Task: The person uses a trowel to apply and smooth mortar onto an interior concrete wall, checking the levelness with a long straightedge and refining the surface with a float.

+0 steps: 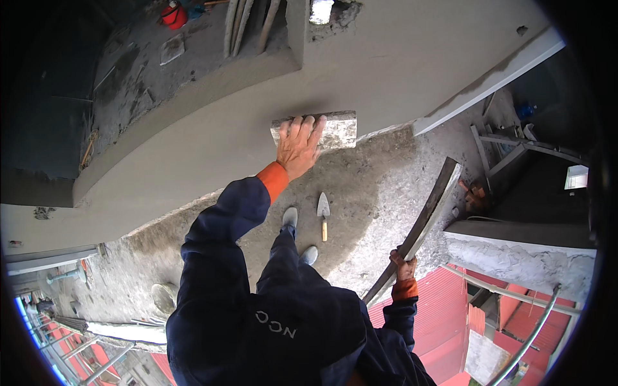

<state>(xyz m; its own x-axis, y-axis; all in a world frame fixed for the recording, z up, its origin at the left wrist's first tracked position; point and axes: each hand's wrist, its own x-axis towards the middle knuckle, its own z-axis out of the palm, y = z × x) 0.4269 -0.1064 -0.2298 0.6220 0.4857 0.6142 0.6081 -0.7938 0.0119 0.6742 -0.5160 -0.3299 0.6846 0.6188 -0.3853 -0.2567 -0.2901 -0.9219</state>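
My left hand (pixel 298 149) is closed over a worn, mortar-smeared plastering float (pixel 339 132), its fingers across the upper edge. The float lies against the lower part of a grey plastered wall (pixel 222 125). Down at my right side, my right hand (pixel 403 265) grips a long straightedge (pixel 426 215) with one dark face and one pale face, tilted up and to the right. On the floor between them lies a pointing trowel (pixel 323 215) with a wooden handle, close to my shoes (pixel 290 217) and touched by neither hand.
Past the wall's curved ledge stand several poles (pixel 243 26) and a red bucket (pixel 172 16). A wooden frame (pixel 505 151) is at the right. Low walling (pixel 515 257) edges the floor, with red roofs (pixel 425 321) and metal pipes (pixel 537 328) beyond it.
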